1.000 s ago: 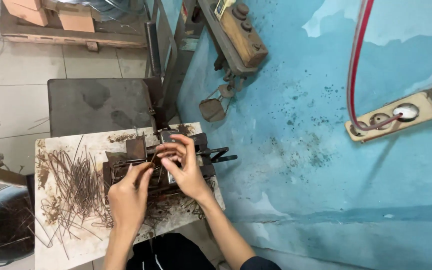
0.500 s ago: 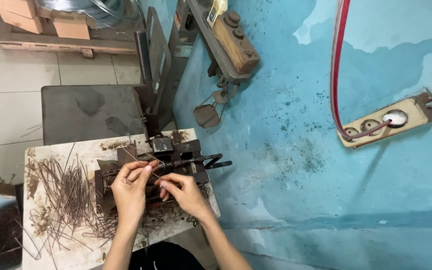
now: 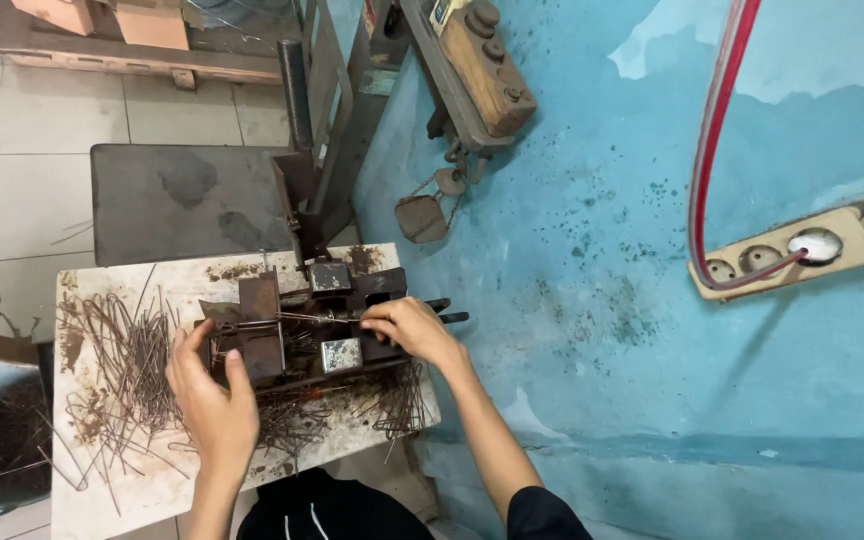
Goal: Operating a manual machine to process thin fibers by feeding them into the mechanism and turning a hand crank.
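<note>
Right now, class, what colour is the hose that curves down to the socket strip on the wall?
Red: the hose shows best in the head view, above the beige socket strip.

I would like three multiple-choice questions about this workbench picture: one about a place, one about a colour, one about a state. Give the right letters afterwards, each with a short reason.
1. Where does the big pile of bent wire pieces lie?
A. on the white table, on the left-hand side of the metal jig
B. inside the grey socket strip
C. on the blue wall

2. What colour is the cable that runs to the socket strip?
A. green
B. red
C. yellow

3. What is the left hand doing?
A. hanging free above the floor
B. holding a hammer
C. resting against the rusty metal jig

Answers:
1 A: the wires are spread on the table top left of the jig.
2 B: the cable is plainly red against the blue surface.
3 C: its fingers touch the jig's left block, while the right hand rests on the jig's right side.
</note>
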